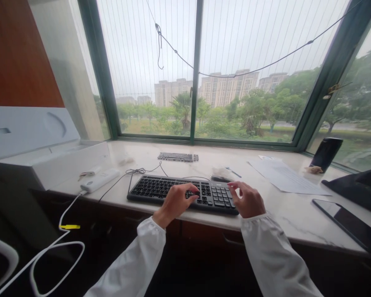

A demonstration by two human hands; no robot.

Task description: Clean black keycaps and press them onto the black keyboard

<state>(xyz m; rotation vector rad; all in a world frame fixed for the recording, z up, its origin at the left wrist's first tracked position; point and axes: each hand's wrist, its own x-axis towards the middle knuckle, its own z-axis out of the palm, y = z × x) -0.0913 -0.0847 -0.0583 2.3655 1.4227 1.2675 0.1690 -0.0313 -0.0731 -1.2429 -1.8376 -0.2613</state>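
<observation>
A black keyboard (160, 186) lies at the front of the marble-look counter. Its main block shows bare key positions, while the number pad at the right carries keycaps. My left hand (177, 200) is over the keyboard's middle-right part, with thumb and forefinger pinching a small dark keycap (197, 193). At the number pad's right side is my right hand (249, 199), its thumb and fingertips drawn together; whether anything is between them cannot be made out. Several loose keycaps (177, 156) stand in rows behind the keyboard, laid out like a keyboard.
A dark cable (136, 171) runs behind and left of the keyboard. Left are a white power strip (100, 180) and an open white box (71, 161). Behind my right hand lies a small clear bag (221, 172). Papers (286, 175), a phone (343, 220) and a black cylinder (327, 154) are right.
</observation>
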